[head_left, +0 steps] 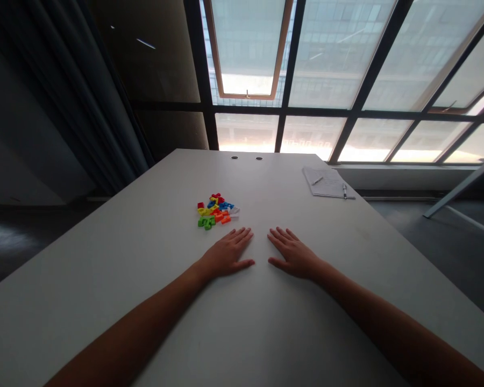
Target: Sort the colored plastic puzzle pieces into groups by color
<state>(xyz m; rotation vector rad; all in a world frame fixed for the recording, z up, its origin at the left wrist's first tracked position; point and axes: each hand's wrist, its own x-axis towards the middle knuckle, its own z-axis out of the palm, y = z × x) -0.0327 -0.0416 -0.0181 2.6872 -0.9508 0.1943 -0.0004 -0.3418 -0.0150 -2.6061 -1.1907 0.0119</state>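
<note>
My left hand (228, 252) lies flat on the white table (153, 252), palm down, fingers stretched out and thumb apart. It holds nothing. Just beyond its fingertips sits a loose pile of small plastic pieces (215, 211) in red, yellow, blue, green, orange and white; they look like toy building pieces, though their exact kind is too small to tell. My right hand (292, 253) also rests palm down on the tabletop, fingers spread, with nothing in it. A narrow gap separates the two hands, and neither touches the pile.
Toward the table's far right edge lie sheets of paper (326, 184) with a pen (317, 180) on them and another pen (344, 191) at their corner. Two round cable holes (258, 158) are set near the far edge. Windows and a dark curtain (76, 91) stand beyond.
</note>
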